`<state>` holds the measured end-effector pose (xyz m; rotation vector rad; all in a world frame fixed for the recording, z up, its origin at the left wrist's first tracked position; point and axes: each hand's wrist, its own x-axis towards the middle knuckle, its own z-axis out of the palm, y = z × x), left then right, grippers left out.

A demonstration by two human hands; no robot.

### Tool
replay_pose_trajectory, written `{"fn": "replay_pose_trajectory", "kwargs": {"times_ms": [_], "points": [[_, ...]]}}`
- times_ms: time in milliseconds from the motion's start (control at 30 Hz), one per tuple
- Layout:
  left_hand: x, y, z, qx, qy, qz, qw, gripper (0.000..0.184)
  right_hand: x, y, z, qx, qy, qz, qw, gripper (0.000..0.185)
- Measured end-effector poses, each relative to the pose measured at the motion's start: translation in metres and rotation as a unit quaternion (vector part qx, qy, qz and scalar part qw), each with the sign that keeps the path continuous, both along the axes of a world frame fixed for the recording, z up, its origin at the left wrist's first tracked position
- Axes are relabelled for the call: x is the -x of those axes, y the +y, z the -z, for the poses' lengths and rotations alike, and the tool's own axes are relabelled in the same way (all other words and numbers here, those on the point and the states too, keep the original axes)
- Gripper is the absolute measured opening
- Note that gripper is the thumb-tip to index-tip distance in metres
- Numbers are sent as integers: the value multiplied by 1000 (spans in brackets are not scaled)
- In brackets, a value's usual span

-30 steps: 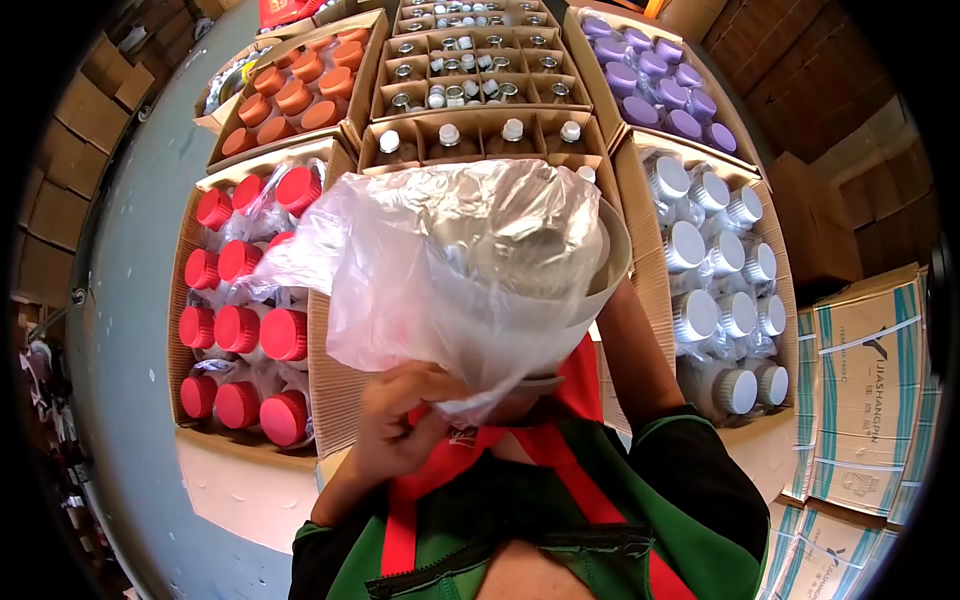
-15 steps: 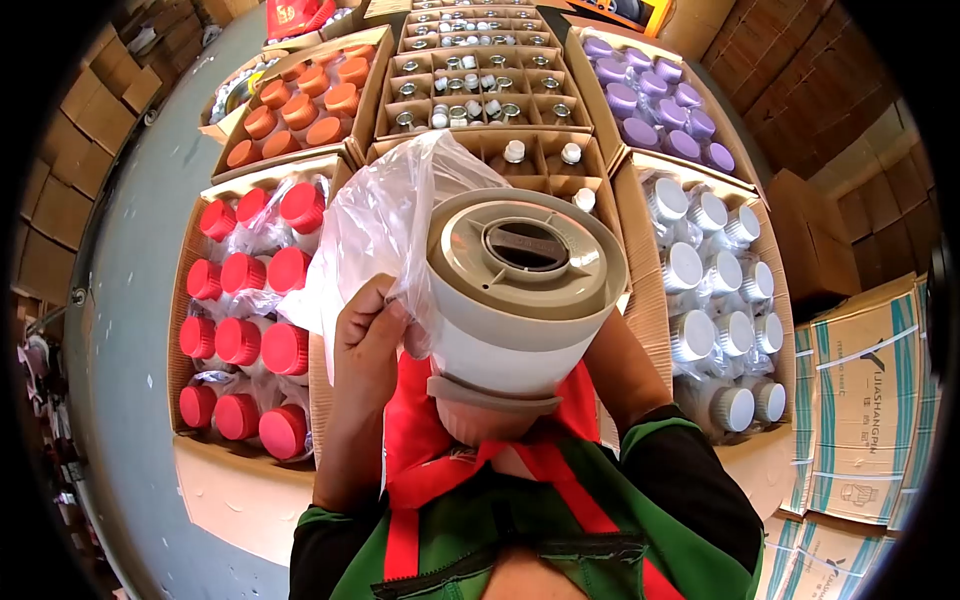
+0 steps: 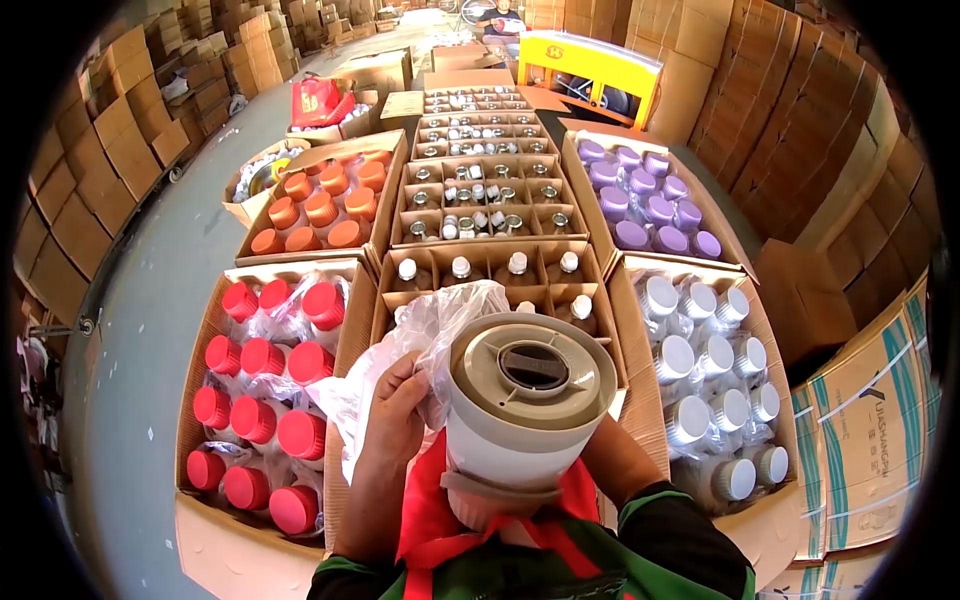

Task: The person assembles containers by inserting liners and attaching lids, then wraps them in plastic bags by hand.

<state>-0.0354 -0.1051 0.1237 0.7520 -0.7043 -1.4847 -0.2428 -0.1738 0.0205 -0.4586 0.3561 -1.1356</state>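
A white jug (image 3: 510, 450) with a beige lid (image 3: 490, 390) and a dark brown centre knob (image 3: 534, 367) is held upright in front of my chest. A thin clear plastic bag (image 3: 440, 335) bunches along its left side. My left hand (image 3: 402, 395) pinches the bag's film between thumb and fingers, close beside the jug. My right forearm (image 3: 620, 460) reaches behind the jug from the right. The jug's body hides my right hand and its fingers.
Open cartons surround me: red-capped bottles (image 3: 253, 419) left, white-capped ones (image 3: 715, 357) right, orange lids (image 3: 321, 208) and purple lids (image 3: 658, 210) farther out. A divided carton (image 3: 590, 262) of glass bottles lies ahead. A yellow-framed machine (image 3: 590, 65) and a seated person (image 3: 500, 22) are beyond.
My view has tilted up, so the cartons sit lower and the seated person shows. The bag has sunk from its raised peak and bunches lower beside the jug.
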Motion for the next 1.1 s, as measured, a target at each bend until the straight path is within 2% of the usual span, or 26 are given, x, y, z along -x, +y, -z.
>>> {"fn": "replay_pose_trajectory", "kwargs": {"times_ms": [33,100,133,167,200,233,267,333,367,400,467,533,600,667,700,733,767,833,900,967,1000,1033,1067,1100], "points": [[-5,1,2,4,0,-1,1000,14,2,1,0,20,-1,15,1000,36],[-27,12,12,93,-148,85,981,10,14,2,-3,86,0,70,994,35],[-35,22,12,176,-242,93,950,2,25,7,-5,131,8,101,986,35],[-38,31,6,325,-298,116,890,10,36,13,-9,173,32,125,976,35],[-34,38,-16,479,-324,141,804,14,51,26,-15,176,112,133,969,39],[-34,48,-28,535,-369,195,734,20,63,41,-17,170,234,117,950,43],[-26,60,-34,548,-416,229,688,25,68,55,-19,173,352,85,916,47],[-13,82,-13,604,-537,246,536,18,58,75,-21,223,505,36,833,52],[0,91,3,604,-535,247,536,18,45,78,-24,263,527,38,807,53],[14,98,21,640,-666,190,332,23,32,79,-28,289,537,49,791,55],[19,94,50,635,-755,121,109,29,15,70,-33,304,524,85,791,57],[0,85,79,487,-700,347,390,30,8,51,-36,277,470,125,829,59],[-30,84,114,257,-524,528,617,33,9,31,-37,236,392,163,874,62],[-62,85,165,-5,-418,623,662,34,14,22,-44,231,319,207,896,64],[-80,90,185,-132,-427,654,611,34,18,23,-47,236,291,226,899,66],[-94,106,172,-163,-319,583,730,32,23,26,-48,237,274,236,902,67],[-104,116,149,-191,-207,490,825,31,28,33,-43,237,270,237,903,68],[-111,115,124,-170,-172,428,871,33,33,58,-19,206,313,210,903,71],[-139,116,161,-101,-121,328,932,47,31,95,26,154,399,146,892,73],[-113,110,138,67,-94,103,988,71,20,144,74,118,467,51,875,76],[-102,105,123,128,-181,77,972,88,11,163,85,106,483,16,869,77],[-95,102,137,128,-178,82,972,88,0,172,79,95,485,-4,869,78],[-88,102,163,89,-339,72,934,89,-6,171,70,79,473,-18,878,76],[-82,103,184,55,-492,65,867,90,-13,159,56,62,459,-27,886,74]]}}
